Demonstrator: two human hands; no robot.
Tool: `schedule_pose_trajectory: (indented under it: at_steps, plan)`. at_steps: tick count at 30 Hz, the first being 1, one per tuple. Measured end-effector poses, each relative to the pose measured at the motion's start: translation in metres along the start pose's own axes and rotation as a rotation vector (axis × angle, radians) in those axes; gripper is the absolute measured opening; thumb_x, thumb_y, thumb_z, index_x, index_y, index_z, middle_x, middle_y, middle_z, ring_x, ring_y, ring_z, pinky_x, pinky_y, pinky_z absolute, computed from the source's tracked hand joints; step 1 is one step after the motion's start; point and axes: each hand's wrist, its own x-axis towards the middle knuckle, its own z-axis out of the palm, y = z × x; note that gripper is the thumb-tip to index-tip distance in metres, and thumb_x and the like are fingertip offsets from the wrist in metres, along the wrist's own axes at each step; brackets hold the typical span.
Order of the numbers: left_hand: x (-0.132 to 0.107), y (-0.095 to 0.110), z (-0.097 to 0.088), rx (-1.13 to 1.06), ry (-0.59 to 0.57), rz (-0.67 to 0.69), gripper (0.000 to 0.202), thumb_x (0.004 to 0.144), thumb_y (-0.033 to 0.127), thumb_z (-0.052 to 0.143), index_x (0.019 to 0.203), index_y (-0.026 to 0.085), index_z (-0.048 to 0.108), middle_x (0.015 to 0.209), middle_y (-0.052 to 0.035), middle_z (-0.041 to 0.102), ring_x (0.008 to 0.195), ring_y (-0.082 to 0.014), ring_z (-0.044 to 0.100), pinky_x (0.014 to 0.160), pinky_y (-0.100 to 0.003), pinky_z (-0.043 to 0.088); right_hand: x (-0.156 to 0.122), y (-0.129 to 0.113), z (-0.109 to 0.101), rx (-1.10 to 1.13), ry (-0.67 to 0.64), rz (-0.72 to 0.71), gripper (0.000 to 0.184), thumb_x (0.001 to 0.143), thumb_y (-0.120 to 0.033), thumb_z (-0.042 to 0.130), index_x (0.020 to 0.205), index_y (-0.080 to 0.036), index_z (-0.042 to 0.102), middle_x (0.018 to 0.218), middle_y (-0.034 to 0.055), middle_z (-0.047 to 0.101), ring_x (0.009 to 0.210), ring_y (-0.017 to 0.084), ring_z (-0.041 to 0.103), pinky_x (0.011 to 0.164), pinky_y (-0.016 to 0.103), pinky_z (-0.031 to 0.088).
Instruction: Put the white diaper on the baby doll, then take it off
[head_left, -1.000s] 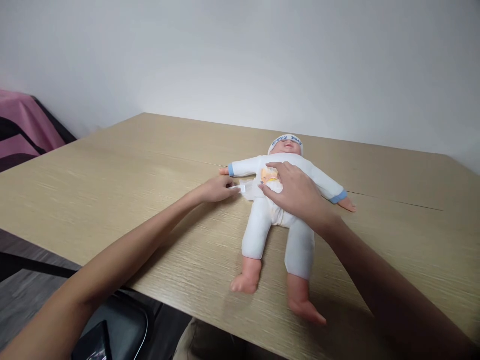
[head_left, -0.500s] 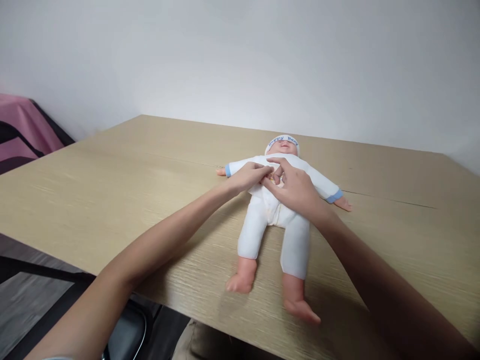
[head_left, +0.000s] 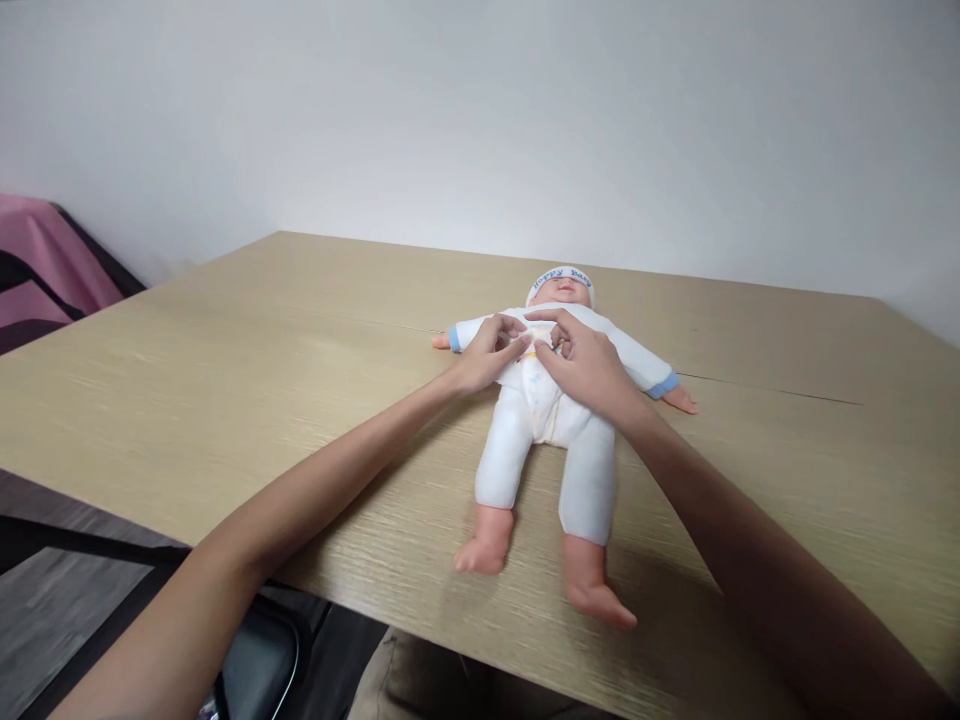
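Observation:
A baby doll in white clothes with blue cuffs lies on its back, feet towards me. Round its hips is a white diaper with a coloured print near the waist. My left hand is at the doll's belly, its thumb and fingers closed at the diaper's waist edge. From the other side my right hand has thumb and curled fingers pressed at the same front edge. The fingertips of both hands are close together and cover part of the waistband.
The wooden table has a thin seam across it and meets a pale wall behind. A pink cloth hangs on a chair at the far left. A dark chair stands below the near edge.
My fingertips have moved slightly apart, and more of the diaper's printed front shows between them. The left hand has shifted a little left. The doll stays on its back.

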Motion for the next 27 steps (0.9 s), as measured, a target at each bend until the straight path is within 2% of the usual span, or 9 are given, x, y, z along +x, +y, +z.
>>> schedule_pose_trajectory:
  at_steps: [6, 10, 13, 15, 17, 19, 21, 23, 27]
  plan:
    - [0.005, -0.009, 0.002, 0.043, 0.004, 0.004, 0.019, 0.106, 0.036, 0.067, 0.098, 0.020, 0.059, 0.078, 0.0031, 0.052, 0.067, -0.0137, 0.046, 0.063, -0.028, 0.036, 0.004, 0.009, 0.006, 0.008, 0.073, -0.021, 0.046, 0.085, -0.011, 0.061, 0.127, -0.022, 0.076, 0.070, -0.0057, 0.049, 0.068, 0.018, 0.053, 0.072, 0.032, 0.041]
    - [-0.004, 0.001, 0.005, 0.128, 0.163, 0.045, 0.011, 0.104, 0.025, 0.068, 0.106, 0.021, 0.058, 0.104, -0.0037, 0.063, 0.082, -0.0157, 0.054, 0.078, -0.031, 0.044, 0.004, 0.008, 0.003, 0.016, 0.167, -0.082, 0.048, 0.080, -0.003, 0.056, 0.120, -0.021, 0.075, 0.070, -0.0064, 0.044, 0.066, 0.017, 0.051, 0.072, 0.032, 0.043]
    - [-0.028, 0.023, 0.007, 0.229, 0.256, 0.168, 0.010, 0.107, 0.026, 0.065, 0.112, 0.022, 0.058, 0.120, -0.0057, 0.066, 0.090, -0.0170, 0.055, 0.086, -0.033, 0.045, -0.018, -0.007, -0.007, 0.018, 0.242, -0.173, 0.034, 0.086, -0.004, 0.056, 0.109, -0.023, 0.072, 0.072, -0.0051, 0.048, 0.067, 0.017, 0.053, 0.073, 0.031, 0.045]
    - [-0.052, 0.042, 0.005, 0.311, 0.175, 0.330, 0.009, 0.111, 0.032, 0.061, 0.112, 0.023, 0.060, 0.116, -0.0049, 0.068, 0.090, -0.0179, 0.056, 0.085, -0.034, 0.045, -0.048, -0.019, -0.015, 0.052, 0.228, -0.251, 0.017, 0.093, -0.011, 0.062, 0.102, -0.024, 0.068, 0.076, -0.0035, 0.056, 0.068, 0.017, 0.056, 0.072, 0.031, 0.048]
    - [-0.079, 0.059, 0.002, 0.393, -0.048, 0.450, 0.013, 0.114, 0.033, 0.056, 0.110, 0.023, 0.063, 0.106, -0.0039, 0.071, 0.091, -0.0193, 0.058, 0.086, -0.035, 0.046, -0.085, -0.027, -0.021, 0.067, 0.095, -0.341, 0.009, 0.097, -0.016, 0.067, 0.099, -0.025, 0.063, 0.083, -0.0014, 0.064, 0.073, 0.017, 0.063, 0.073, 0.031, 0.052]
    - [-0.101, 0.070, -0.002, 0.525, -0.345, 0.465, 0.019, 0.116, 0.033, 0.053, 0.106, 0.023, 0.067, 0.100, -0.0031, 0.073, 0.094, -0.0216, 0.059, 0.090, -0.038, 0.044, -0.120, -0.026, -0.023, 0.054, -0.092, -0.371, 0.008, 0.101, -0.018, 0.066, 0.103, -0.025, 0.063, 0.095, 0.0005, 0.071, 0.078, 0.017, 0.067, 0.074, 0.030, 0.052]
    - [-0.115, 0.072, -0.004, 0.680, -0.547, 0.427, 0.026, 0.116, 0.036, 0.052, 0.101, 0.025, 0.069, 0.098, -0.0028, 0.077, 0.096, -0.0246, 0.060, 0.093, -0.042, 0.042, -0.143, -0.015, -0.023, 0.002, -0.214, -0.331, 0.007, 0.103, -0.019, 0.064, 0.107, -0.026, 0.063, 0.104, 0.0026, 0.075, 0.083, 0.018, 0.070, 0.075, 0.031, 0.053]
    - [-0.120, 0.067, -0.004, 0.768, -0.562, 0.368, 0.028, 0.115, 0.042, 0.055, 0.097, 0.026, 0.069, 0.096, -0.0030, 0.078, 0.096, -0.0268, 0.060, 0.094, -0.043, 0.040, -0.151, 0.000, -0.024, -0.060, -0.218, -0.231, 0.005, 0.104, -0.022, 0.062, 0.107, -0.026, 0.064, 0.101, 0.0031, 0.076, 0.081, 0.019, 0.071, 0.075, 0.032, 0.053]
    - [-0.112, 0.052, 0.004, 0.663, -0.343, 0.157, 0.027, 0.108, 0.051, 0.067, 0.100, 0.026, 0.064, 0.087, -0.0013, 0.076, 0.084, -0.0238, 0.065, 0.090, -0.042, 0.042, -0.136, 0.021, -0.024, -0.194, -0.115, -0.045, 0.008, 0.105, -0.033, 0.066, 0.109, -0.026, 0.067, 0.081, -0.0009, 0.071, 0.065, 0.019, 0.063, 0.064, 0.033, 0.045]
